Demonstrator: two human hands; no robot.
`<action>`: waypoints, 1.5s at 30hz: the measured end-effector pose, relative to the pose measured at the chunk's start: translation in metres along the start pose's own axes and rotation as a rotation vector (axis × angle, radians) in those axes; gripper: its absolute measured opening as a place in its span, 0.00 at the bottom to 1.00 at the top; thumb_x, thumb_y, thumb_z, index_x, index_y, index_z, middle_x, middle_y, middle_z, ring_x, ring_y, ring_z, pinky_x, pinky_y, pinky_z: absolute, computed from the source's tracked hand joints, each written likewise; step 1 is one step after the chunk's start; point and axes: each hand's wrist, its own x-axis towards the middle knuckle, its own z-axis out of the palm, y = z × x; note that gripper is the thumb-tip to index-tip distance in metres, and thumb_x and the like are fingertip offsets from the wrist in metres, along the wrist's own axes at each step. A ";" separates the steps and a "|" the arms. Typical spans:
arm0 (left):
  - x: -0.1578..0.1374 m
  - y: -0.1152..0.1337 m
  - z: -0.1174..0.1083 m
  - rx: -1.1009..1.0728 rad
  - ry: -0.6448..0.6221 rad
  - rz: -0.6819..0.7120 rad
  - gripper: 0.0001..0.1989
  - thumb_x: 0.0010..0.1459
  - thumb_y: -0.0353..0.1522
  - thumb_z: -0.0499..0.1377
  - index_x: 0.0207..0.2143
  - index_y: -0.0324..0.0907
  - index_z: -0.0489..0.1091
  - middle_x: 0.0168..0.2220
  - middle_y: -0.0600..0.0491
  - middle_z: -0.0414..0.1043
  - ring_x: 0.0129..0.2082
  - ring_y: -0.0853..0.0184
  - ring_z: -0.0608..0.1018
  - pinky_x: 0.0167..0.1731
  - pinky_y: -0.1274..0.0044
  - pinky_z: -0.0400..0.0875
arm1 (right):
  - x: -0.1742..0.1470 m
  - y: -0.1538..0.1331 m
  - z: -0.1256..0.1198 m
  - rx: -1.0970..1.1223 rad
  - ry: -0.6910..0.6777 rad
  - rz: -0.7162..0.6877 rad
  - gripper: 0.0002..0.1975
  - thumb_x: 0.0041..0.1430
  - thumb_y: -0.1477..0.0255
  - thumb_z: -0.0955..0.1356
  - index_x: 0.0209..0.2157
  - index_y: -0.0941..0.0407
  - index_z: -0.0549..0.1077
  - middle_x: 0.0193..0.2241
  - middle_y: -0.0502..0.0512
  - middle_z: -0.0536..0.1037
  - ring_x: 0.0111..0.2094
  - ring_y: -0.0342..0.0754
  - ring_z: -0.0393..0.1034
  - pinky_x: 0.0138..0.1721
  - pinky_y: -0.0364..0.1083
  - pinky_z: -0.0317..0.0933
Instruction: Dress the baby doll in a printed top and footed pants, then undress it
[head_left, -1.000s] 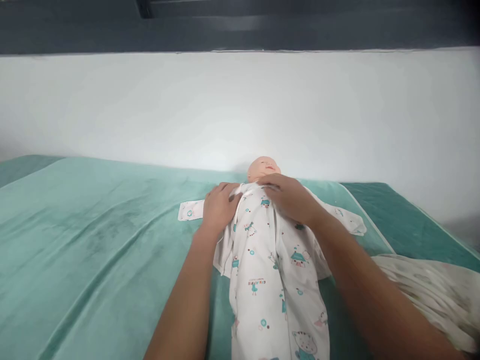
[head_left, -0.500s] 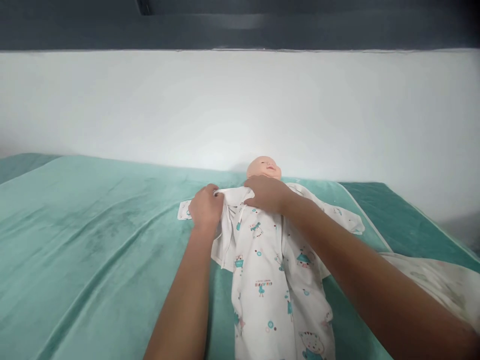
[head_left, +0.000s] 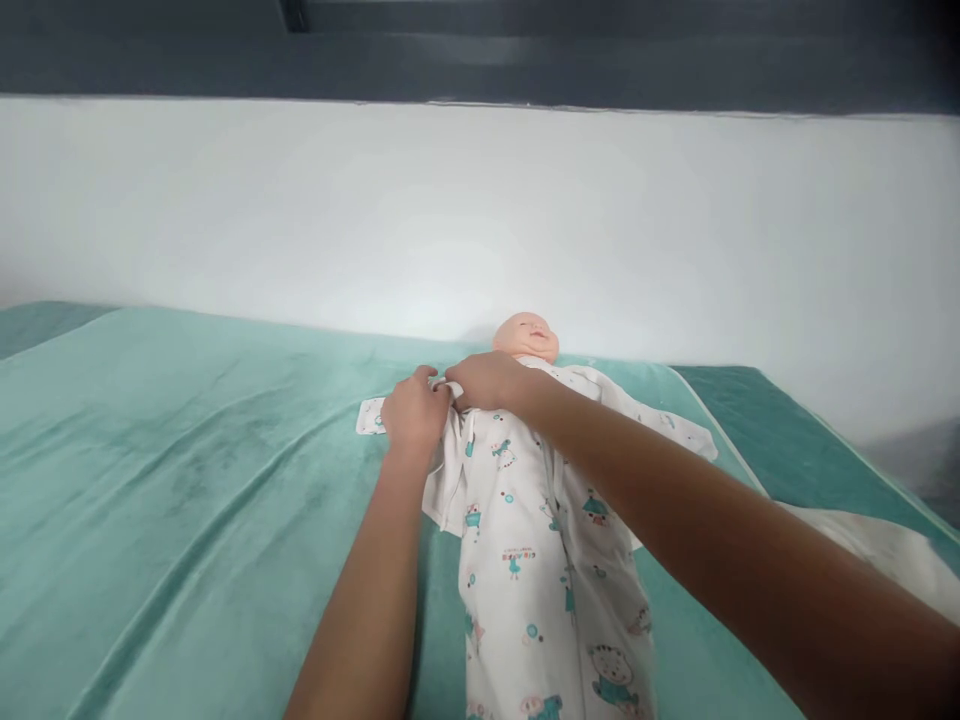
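A baby doll (head_left: 527, 335) lies on its back, its head toward the wall. White baby clothes (head_left: 517, 540) printed with teal and pink animals cover its body and reach toward me. At the garment's left shoulder, my left hand (head_left: 416, 410) pinches the fabric, thumb and fingers closed. My right hand (head_left: 487, 382) has its fingers bent onto the same bunched cloth, right beside the left one. A sleeve end (head_left: 371, 416) sticks out to the left of my left hand. The other sleeve (head_left: 660, 420) is spread to the right. My right forearm hides part of the chest.
A light teal blanket (head_left: 202, 480) with soft folds covers the surface. Darker teal fabric (head_left: 795, 420) lies at the right. Behind the doll rises a white wall (head_left: 450, 220) below a dark band. Pale cloth (head_left: 877, 545) lies at the right edge, partly behind my forearm.
My right hand has moved left from the collar to the cloth beside my left hand, uncovering the doll's neck. The garment front has shifted slightly left. My left hand stays nearly in place.
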 end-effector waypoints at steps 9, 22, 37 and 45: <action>-0.004 0.001 -0.004 -0.116 0.087 0.066 0.17 0.59 0.30 0.50 0.46 0.51 0.73 0.46 0.54 0.79 0.45 0.57 0.78 0.36 0.70 0.67 | -0.039 0.042 -0.007 0.000 0.144 0.042 0.14 0.64 0.61 0.63 0.46 0.49 0.74 0.41 0.54 0.79 0.39 0.52 0.73 0.33 0.46 0.55; -0.006 -0.006 -0.005 0.051 -0.098 0.143 0.22 0.54 0.23 0.50 0.48 0.52 0.70 0.44 0.51 0.77 0.44 0.55 0.78 0.36 0.69 0.67 | -0.068 0.039 -0.021 -0.034 0.193 0.168 0.11 0.64 0.64 0.64 0.43 0.51 0.74 0.38 0.56 0.77 0.35 0.50 0.71 0.31 0.46 0.53; -0.007 0.001 0.007 0.271 -0.037 0.297 0.15 0.60 0.24 0.47 0.46 0.43 0.67 0.48 0.44 0.72 0.51 0.53 0.71 0.46 0.62 0.66 | -0.052 0.029 0.006 0.537 0.398 0.077 0.21 0.66 0.64 0.61 0.59 0.50 0.67 0.59 0.53 0.72 0.58 0.52 0.66 0.55 0.49 0.60; -0.006 0.000 0.005 0.323 -0.005 0.169 0.22 0.55 0.22 0.47 0.52 0.39 0.66 0.52 0.41 0.69 0.52 0.50 0.70 0.48 0.58 0.67 | -0.125 0.067 0.131 0.598 0.957 0.556 0.22 0.66 0.63 0.59 0.57 0.53 0.68 0.57 0.60 0.71 0.60 0.57 0.61 0.61 0.57 0.55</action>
